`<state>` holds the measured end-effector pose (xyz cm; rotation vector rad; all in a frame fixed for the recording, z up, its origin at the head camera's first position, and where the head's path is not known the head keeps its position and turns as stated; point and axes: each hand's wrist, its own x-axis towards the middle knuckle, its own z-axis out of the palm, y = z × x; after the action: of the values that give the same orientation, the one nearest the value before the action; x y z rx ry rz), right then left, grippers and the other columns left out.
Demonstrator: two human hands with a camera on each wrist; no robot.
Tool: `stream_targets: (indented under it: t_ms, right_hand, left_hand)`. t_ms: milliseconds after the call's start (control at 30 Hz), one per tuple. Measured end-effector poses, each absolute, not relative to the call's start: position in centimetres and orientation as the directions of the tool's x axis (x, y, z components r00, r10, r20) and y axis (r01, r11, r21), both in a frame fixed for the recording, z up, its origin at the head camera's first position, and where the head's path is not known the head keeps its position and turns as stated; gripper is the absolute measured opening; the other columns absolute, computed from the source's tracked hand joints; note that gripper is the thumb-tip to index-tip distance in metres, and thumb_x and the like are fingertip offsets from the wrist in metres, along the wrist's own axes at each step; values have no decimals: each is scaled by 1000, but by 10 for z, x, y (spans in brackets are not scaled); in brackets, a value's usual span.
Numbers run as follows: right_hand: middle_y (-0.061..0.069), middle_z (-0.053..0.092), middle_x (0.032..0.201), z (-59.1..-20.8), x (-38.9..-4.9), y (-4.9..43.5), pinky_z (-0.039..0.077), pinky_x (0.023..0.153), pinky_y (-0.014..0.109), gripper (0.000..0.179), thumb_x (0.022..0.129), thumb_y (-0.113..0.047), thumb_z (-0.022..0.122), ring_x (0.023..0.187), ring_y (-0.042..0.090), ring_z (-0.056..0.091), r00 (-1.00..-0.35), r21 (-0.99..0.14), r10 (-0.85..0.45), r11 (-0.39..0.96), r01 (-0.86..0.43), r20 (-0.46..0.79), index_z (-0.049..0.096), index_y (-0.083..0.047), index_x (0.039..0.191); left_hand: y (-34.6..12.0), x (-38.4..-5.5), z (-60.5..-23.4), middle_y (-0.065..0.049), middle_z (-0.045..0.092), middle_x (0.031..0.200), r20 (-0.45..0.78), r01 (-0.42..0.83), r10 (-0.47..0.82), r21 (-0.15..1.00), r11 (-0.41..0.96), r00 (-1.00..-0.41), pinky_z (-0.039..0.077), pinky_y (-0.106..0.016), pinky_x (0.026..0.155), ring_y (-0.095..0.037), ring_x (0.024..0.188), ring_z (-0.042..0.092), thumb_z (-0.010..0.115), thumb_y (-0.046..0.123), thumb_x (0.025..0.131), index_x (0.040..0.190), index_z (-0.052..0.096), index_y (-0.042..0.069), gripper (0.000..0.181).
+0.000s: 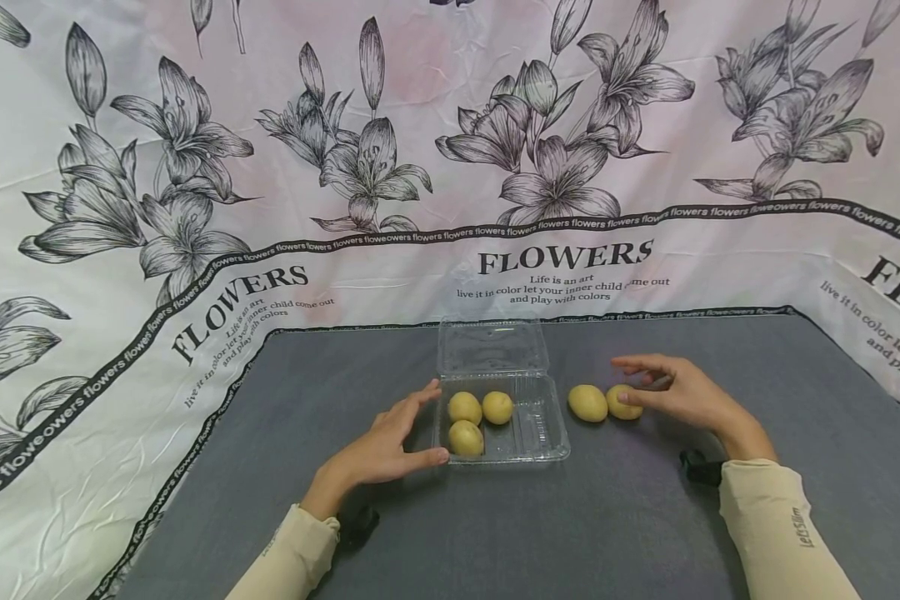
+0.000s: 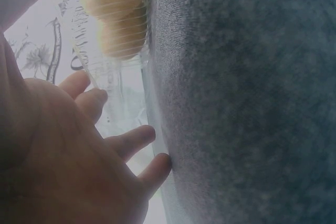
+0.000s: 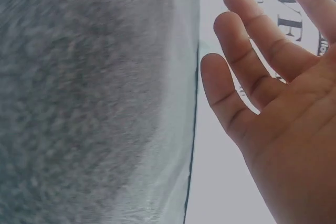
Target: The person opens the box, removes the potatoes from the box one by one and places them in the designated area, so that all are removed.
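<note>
A clear plastic clamshell box (image 1: 528,417) lies with its lid (image 1: 492,348) folded back. Three yellow lemons, one a front lemon (image 1: 466,438), sit in its left half. My left hand (image 1: 382,442) is spread at the box's left side, fingertips at the rim; in the left wrist view, fingers (image 2: 92,103) reach along the clear wall. Two more lemons lie to the right of the box: a left lemon (image 1: 587,403) and a right lemon (image 1: 622,404). My right hand (image 1: 690,396) is around the right lemon, its thumb overlapping it and its fingers loosely extended, without a closed grip.
Dark grey cloth (image 1: 607,517) covers the table. A white curtain (image 1: 390,283) with printed flowers and lettering hangs behind and at both sides. Dark wrist devices, such as the right one (image 1: 699,468), sit under both wrists.
</note>
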<state>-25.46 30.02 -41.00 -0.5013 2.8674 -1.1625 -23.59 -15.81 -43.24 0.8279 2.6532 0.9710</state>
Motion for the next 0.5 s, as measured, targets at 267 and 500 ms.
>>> stream_targets:
  t_ms: [267,500]
  right_hand:
    - [15,66,135,-399,-252,291,49,86,30,52,94,-36,74,107,20,56,-945,-650,-274,689,-322,178,62,-16,141]
    - [14,68,130,-391,-250,275,47,90,35,50,93,-31,76,102,4,54,-927,-639,-276,672,-375,253,63,-17,140]
  left_hand:
    - [-158,-235,-431,9,8,173,2,434,567,646,628,-824,16,-68,120,-29,159,16,67,53,94,163,21,21,89]
    - [-158,-235,-432,11,8,172,-2,431,563,642,634,-826,16,-67,120,-29,158,18,67,53,94,163,21,22,89]
